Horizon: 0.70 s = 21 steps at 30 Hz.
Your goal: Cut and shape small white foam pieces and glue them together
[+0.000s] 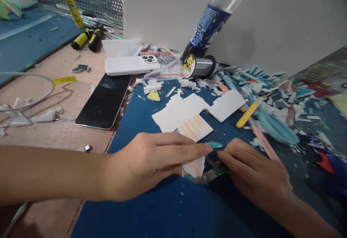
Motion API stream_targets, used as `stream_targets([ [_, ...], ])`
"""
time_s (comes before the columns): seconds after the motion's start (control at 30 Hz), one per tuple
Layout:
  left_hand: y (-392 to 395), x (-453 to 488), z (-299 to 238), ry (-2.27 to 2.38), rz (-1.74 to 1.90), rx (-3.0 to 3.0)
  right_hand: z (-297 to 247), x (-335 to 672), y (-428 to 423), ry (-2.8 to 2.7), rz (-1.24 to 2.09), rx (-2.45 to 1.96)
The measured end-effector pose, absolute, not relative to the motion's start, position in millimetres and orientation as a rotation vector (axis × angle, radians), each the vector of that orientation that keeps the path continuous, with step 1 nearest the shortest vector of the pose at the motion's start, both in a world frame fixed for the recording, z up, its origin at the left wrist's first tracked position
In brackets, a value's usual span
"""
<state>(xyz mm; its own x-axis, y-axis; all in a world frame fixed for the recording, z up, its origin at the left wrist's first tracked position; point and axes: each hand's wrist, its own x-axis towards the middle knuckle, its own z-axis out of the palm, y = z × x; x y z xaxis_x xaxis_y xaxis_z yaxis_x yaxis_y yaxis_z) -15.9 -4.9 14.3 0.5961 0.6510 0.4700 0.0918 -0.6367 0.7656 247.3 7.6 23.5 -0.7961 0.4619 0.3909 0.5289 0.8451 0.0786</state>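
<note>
My left hand (151,162) lies on the blue cutting mat (151,209), fingers together and pressing down a small white foam piece (193,167) with faint orange marks. My right hand (255,174) sits just to its right, fingers closed round a small teal-handled metal tool (210,174) whose blade lies under the foam piece. Beyond the hands rest larger white foam pieces (181,117), one with orange stripes (193,126).
Two phones, one black (104,100) and one white (130,64), lie to the left. A tilted bottle (208,28) and a wire spool (200,65) stand behind. Light-blue scissors (276,128), a yellow knife (248,113) and many foam scraps (271,86) clutter the right. A white board (271,21) stands behind.
</note>
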Motion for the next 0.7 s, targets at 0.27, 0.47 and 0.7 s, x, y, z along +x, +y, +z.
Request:
stream_targets([
  [0.27,-5.8,-14.3,14.6,0.575,0.979,2.121,25.5,242.4,7.6,-2.660,-0.172,-0.699],
  [0.47,-9.6,-14.3,8.5,0.651,0.934,2.056,25.6,245.3,5.8,-2.684,-0.112,-0.709],
  [0.7,-9.3,-13.0,5.4,0.659,0.891,1.872,21.4,245.8,6.0,-2.680,-0.097,-0.720],
])
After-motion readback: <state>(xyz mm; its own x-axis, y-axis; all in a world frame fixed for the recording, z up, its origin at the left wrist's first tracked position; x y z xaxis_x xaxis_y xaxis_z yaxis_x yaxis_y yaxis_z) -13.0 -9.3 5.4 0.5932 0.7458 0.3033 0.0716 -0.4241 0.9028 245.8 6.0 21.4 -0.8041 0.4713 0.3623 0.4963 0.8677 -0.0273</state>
